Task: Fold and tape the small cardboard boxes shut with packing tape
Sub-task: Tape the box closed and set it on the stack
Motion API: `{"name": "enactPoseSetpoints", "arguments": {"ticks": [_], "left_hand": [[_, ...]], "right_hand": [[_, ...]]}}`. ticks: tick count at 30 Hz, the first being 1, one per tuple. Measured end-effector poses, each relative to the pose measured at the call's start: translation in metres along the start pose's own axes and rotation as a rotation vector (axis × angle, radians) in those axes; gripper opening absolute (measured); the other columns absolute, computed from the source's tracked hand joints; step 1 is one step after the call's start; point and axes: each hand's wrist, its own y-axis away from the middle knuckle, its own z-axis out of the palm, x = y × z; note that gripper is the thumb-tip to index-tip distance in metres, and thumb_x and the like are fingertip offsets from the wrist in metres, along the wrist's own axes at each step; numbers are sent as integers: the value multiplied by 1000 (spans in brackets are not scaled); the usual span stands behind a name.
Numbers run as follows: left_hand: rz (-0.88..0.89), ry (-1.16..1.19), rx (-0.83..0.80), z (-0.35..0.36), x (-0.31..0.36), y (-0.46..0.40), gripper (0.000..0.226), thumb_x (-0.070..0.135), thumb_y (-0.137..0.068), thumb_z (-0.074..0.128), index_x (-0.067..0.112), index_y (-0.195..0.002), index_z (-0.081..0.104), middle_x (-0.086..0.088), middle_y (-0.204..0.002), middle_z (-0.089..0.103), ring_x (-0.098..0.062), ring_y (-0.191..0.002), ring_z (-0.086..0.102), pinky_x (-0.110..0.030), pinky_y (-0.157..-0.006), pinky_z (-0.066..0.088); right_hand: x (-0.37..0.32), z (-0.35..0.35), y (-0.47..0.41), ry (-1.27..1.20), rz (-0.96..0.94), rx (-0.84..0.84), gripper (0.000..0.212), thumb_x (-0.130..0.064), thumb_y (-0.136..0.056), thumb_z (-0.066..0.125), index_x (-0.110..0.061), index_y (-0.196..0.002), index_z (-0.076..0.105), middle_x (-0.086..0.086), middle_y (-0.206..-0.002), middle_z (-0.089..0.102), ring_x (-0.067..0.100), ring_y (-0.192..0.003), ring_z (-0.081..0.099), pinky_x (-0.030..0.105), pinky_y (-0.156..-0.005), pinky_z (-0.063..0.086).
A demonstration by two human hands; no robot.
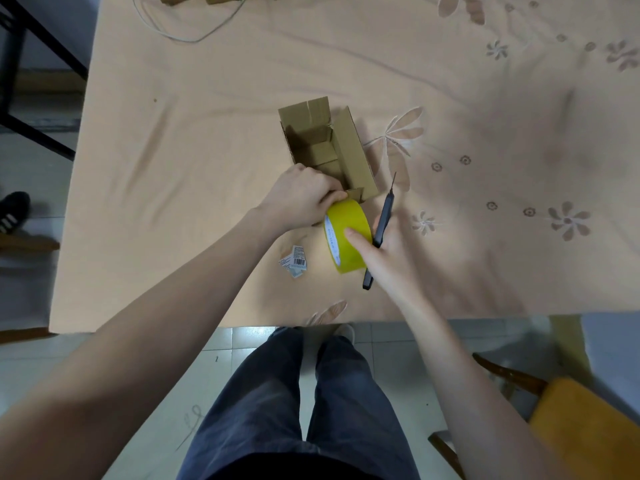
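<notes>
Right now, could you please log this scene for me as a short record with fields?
box: small cardboard box, flaps open, on the tablecloth
tape: yellow tape roll, on edge at the box's near end
left hand: left hand pinches at the top of the roll
right hand: right hand holds the roll and a black cutter
other: barcode labels beside the roll

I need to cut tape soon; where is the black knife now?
In the head view, the knife is in the right hand, just right of the yellow tape roll, near the open box.

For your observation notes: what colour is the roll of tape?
Yellow; the tape roll shows clearly in the head view.
</notes>
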Motion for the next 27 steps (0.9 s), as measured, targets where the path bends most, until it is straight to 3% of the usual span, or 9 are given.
{"name": "enactPoseSetpoints", "arguments": {"ticks": [3,6,9,15,19,24,27], "left_hand": [[-28,-11,-28,0,1,-5,31,33,-99,40,18,-105,66,-11,-99,69,-35,-97,59,-33,-75,38],[-56,-12,-37,2,1,-6,29,30,-98,41,18,-105,66,-13,-99,68,-36,-96,58,-32,-70,36],[-67,32,-6,1,2,-7,26,25,-97,43,16,-104,66,-13,-96,68,-38,-94,58,-35,-72,39],[-86,119,26,4,5,-9,19,19,-96,43,12,-91,60,-14,-84,67,-38,-85,57,-30,-67,31],[-39,126,20,8,5,-10,29,32,-100,38,15,-88,59,0,-65,55,-27,-67,47,-33,-84,34],[16,101,27,13,-1,-13,36,39,-99,41,14,-97,67,-2,-89,70,-26,-81,55,-30,-91,28],[11,-1,49,13,0,-20,35,35,-101,38,12,-98,64,-7,-94,70,-30,-86,57,-32,-89,28]], "right_hand": [[-3,0,5,50,-56,47,24,-27,-89,65,-19,-89,42,-15,-70,39,-6,-60,48,3,-57,37],[-9,4,6,102,-87,118,40,-32,-90,62,-4,-114,47,-4,-86,52,7,-77,51,6,-64,39],[-8,8,5,211,-91,139,35,-34,-88,64,-5,-100,47,11,-89,58,27,-83,56,36,-72,45],[2,14,-9,214,29,118,36,-33,-85,67,-12,-92,39,5,-82,48,24,-76,49,29,-63,35],[10,12,-9,76,41,132,37,-30,-84,70,-11,-96,41,-7,-76,47,18,-74,49,18,-58,32],[15,11,-7,78,66,108,44,-43,-82,69,-11,-94,41,9,-89,60,25,-82,60,34,-69,49],[18,10,-2,177,95,87,49,-56,-79,63,-12,-86,43,10,-81,58,25,-75,60,44,-68,51]]}}
